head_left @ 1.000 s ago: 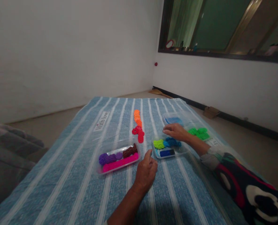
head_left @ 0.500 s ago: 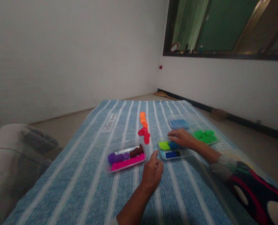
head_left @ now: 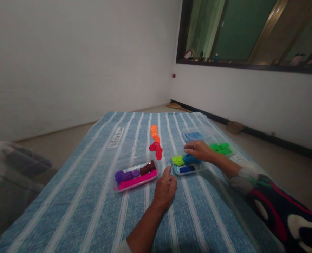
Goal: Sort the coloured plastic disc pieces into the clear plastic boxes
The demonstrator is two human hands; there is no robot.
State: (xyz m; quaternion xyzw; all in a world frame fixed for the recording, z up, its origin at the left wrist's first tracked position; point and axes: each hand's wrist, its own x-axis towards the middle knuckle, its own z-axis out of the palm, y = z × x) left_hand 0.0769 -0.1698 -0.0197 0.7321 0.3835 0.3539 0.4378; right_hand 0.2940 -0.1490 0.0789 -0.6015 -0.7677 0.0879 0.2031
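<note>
My right hand (head_left: 199, 150) is just above a clear plastic container (head_left: 190, 173), its fingers stretched out to the left. Under it is a teal-blue crocheted piece (head_left: 190, 159); whether the fingers touch it is hidden. A yellow-green crocheted piece (head_left: 177, 161) and a dark blue one (head_left: 187, 169) are in the same container. My left hand (head_left: 165, 188) rests close to its near left corner, with the index finger extended, the other fingers loosely bent and nothing visible in it. Left of that hand, another clear container (head_left: 137, 185) holds purple, brown and pink crocheted pieces.
Orange (head_left: 154, 131) and red crocheted pieces (head_left: 156, 149) form a line on the striped cloth (head_left: 98, 211). Bright green pieces (head_left: 221, 148) are in a container beyond my right forearm. A container with blue contents (head_left: 193, 136) stands farther back. A "With love" label (head_left: 116, 137) is at left.
The camera view has turned slightly right, so everything sits farther left. My right hand has risen a little, showing more of the teal-blue piece. My left hand keeps its place.
</note>
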